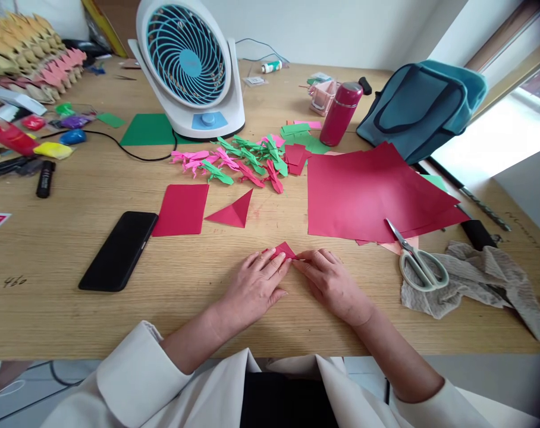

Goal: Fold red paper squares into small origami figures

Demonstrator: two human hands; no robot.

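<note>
A small folded red paper (285,249) lies on the table in front of me, partly covered by my fingers. My left hand (256,279) rests flat on it with the fingers spread. The fingertips of my right hand (330,279) are pinched together at the paper's right corner. Beyond my hands lie a creased red triangle (235,211) and a stack of red squares (182,209). Farther back is a pile of folded pink, green and red paper figures (252,160).
A white fan (190,65) stands behind the figures. Large red sheets (354,193), scissors (421,264) and a crumpled cloth (457,285) are on the right. A red bottle (340,114) and blue bag (421,107) stand behind. A black phone (119,251) lies left.
</note>
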